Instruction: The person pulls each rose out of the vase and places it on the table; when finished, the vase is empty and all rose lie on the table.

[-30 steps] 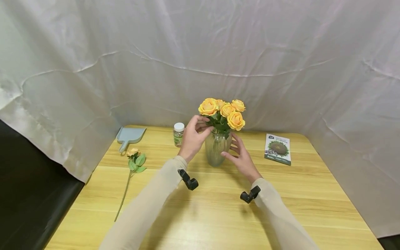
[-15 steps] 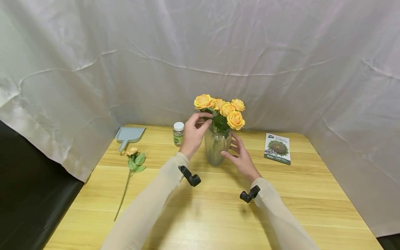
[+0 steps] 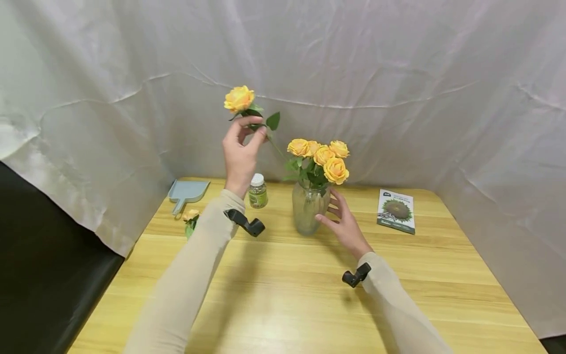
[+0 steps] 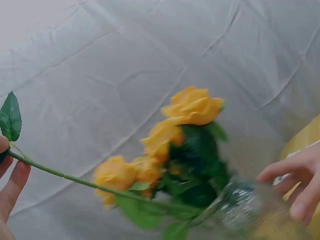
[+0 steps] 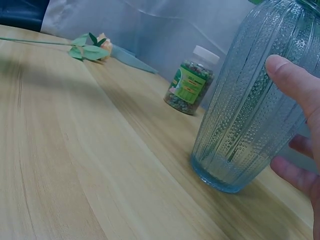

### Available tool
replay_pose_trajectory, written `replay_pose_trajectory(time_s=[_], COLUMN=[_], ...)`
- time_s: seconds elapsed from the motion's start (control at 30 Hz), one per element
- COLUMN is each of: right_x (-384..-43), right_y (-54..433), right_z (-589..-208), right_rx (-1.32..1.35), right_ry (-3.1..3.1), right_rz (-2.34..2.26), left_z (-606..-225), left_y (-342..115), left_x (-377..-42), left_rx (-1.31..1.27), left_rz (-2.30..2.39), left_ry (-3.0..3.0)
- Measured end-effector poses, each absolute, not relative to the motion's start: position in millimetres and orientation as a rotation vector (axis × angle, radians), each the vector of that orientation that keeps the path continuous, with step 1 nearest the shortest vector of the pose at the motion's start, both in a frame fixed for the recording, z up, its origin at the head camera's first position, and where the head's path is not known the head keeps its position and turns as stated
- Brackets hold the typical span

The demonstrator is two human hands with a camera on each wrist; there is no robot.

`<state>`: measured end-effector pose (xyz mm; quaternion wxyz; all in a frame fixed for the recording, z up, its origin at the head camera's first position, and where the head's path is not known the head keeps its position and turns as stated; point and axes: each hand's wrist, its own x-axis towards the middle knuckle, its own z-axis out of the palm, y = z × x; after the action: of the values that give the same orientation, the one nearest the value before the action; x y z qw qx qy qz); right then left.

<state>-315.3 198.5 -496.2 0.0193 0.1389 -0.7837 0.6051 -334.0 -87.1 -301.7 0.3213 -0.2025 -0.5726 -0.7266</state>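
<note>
My left hand [image 3: 240, 155] is raised at centre left and pinches the stem of a yellow rose [image 3: 239, 99] just below its bloom and leaves. From there the green stem [image 4: 90, 184] slants down to the mouth of a ribbed glass vase [image 3: 304, 211]; whether its lower end is inside is hidden by leaves. Several other yellow roses [image 3: 334, 170] stand in the vase, which is upright on the table. My right hand [image 3: 346, 227] holds the vase from its right side, the thumb [image 5: 287, 75] on the near face and fingers curving behind.
Behind the left forearm stands a white-capped jar [image 3: 258, 192] of dark granules. A paler rose [image 5: 102, 47] lies on the table at left, near a grey-blue dustpan [image 3: 187, 191]. At right lies a sunflower seed packet [image 3: 396, 210]. Grey cloth [image 3: 398, 98] encloses the table.
My left hand has moved up and left, drawing one yellow rose away from the bunch. Its forearm now covers much of the rose lying on the table. The right hand stays at the vase.
</note>
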Motion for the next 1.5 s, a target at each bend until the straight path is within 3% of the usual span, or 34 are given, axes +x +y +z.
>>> replay_pose_trajectory(time_s=[0.3, 0.57, 0.8, 1.0, 1.23, 1.5], right_x=[-317, -317, -316, -315, -315, -319], right_y=[198, 201, 200, 202, 201, 199], right_z=[-497, -495, -493, -494, -493, -492], right_rx=[0.437, 0.435, 0.437, 0.433, 0.426, 0.433], right_ry=[-2.445, -2.444, -2.46, -2.462, -2.457, -2.445], right_rz=[1.872, 1.868, 1.856, 1.847, 1.853, 1.882], left_z=[-299, -367, -439, -478, -505, -506], left_y=[-161, -206, -218, -223, -226, -227], left_x=[-328, -320, -303, -295, -290, -288], left_rx=[-0.335, -0.221, -0.199, -0.125, -0.095, -0.079], left_rz=[-1.942, -1.941, -1.906, -1.897, -1.877, -1.947], left_ry=[-1.542, -2.349, -2.744, -2.843, -2.857, -2.817])
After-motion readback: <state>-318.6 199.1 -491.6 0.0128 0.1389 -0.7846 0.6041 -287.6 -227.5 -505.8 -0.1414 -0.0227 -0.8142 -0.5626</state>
